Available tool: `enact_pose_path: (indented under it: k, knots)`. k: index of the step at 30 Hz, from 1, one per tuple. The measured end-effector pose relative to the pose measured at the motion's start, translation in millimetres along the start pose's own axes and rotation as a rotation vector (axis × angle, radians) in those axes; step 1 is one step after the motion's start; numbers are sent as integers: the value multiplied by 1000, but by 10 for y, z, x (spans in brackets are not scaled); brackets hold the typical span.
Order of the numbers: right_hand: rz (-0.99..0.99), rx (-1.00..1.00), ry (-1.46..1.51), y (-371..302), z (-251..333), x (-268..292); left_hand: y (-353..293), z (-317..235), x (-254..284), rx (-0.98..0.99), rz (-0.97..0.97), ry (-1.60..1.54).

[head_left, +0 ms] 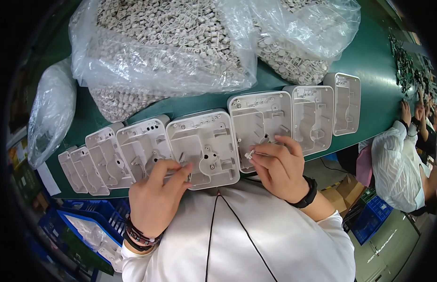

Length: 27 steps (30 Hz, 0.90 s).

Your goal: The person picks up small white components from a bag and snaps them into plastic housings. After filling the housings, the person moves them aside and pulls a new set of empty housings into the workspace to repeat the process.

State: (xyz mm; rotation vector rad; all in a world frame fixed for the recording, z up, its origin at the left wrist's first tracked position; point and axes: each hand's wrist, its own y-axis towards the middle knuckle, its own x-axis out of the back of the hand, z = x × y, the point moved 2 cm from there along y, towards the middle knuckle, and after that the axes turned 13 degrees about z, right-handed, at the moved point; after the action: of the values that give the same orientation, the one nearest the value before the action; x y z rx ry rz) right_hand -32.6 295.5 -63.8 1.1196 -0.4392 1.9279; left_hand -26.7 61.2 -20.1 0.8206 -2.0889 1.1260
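Several white plastic housings stand in a row along the near table edge, their hollow sides facing up. My left hand [155, 202] is closed, its thumb and fingertips together over the lower left corner of the middle housing [199, 152]. Whatever those fingertips hold is too small to make out. Between the thumb and forefinger of my right hand [282, 169] is a small white plastic part [249, 154]. That hand hovers above the lower part of the housing to the right [251, 123]. Another housing [313, 113] lies just beyond it.
A large clear bag [166, 75] and a second clear bag [298, 51], both full of small plastic parts, lie behind the row. A crumpled clear bag [54, 110] rests at left. Blue crates [94, 225] stand below left. A person [397, 160] sits at the right.
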Motion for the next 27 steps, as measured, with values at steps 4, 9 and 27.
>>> enact_pose_path:
  k: [4, 9, 27]
  knots:
    - [3, 52, 98, 9, -18, 45, -22, -91, 18, 33, 24, 110]
    - [-173, -129, -37, -121, -185, 283, -161, 31, -86, 97, -70, 70]
    - [-626, -551, 250, -680, -1383, 784, 363, -461, -247, -278, 96, 340]
